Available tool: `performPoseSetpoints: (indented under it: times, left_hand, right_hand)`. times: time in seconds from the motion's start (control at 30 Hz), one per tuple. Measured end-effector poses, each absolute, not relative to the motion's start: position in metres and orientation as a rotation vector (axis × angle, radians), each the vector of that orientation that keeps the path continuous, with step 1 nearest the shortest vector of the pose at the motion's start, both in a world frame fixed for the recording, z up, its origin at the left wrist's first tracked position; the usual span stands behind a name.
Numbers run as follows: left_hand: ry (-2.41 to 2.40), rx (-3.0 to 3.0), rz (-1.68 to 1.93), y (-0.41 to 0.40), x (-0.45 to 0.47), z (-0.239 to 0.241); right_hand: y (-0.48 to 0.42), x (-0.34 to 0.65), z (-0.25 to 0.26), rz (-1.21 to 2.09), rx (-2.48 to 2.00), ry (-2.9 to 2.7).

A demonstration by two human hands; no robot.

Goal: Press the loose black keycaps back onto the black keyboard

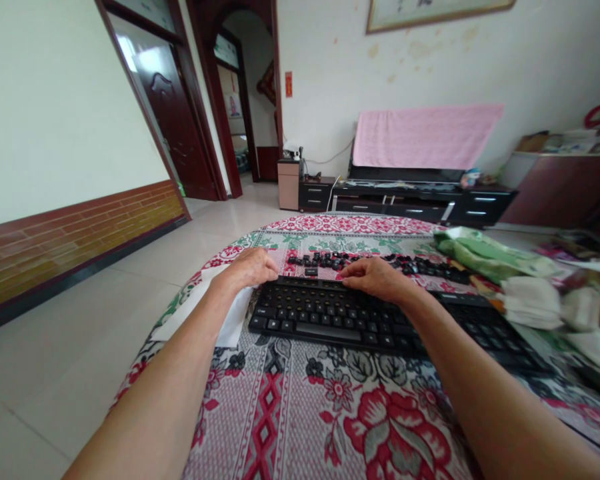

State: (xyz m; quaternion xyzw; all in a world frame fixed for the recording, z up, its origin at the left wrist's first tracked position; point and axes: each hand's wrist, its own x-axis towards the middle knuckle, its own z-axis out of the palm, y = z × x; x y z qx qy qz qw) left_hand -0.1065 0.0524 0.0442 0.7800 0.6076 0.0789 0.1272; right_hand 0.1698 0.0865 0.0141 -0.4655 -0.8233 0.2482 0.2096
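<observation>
A black keyboard (325,331) lies on the patterned tablecloth, with keycaps off in its upper left rows. At its far left corner is my left hand (253,269), fingers bent together and closed on the edge. My right hand (375,279) reaches over the keyboard's far edge, thumb and fingertips drawn together; whatever they may hold is too small to make out. Loose black keycaps (330,259) lie in a heap behind the keyboard, and more keycaps (425,265) spread behind my right hand. One wide keycap (311,271) sits apart between my hands.
White paper (233,319) lies under my left forearm. On the right are a green cloth (495,255), pale folded cloths (533,301) and a second black keyboard section (490,330), partly behind my right arm. A low black cabinet (405,200) stands beyond the round table's edge.
</observation>
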Motion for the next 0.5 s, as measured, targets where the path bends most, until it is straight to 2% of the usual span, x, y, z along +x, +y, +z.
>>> performPoseSetpoints:
  times: [0.5]
  left_hand:
    - [1.786, 2.36, 0.174, 0.0541, -0.1035, 0.0368]
  right_hand:
    - [0.083, 0.1662, 0.0185, 0.421, -1.316, -2.455]
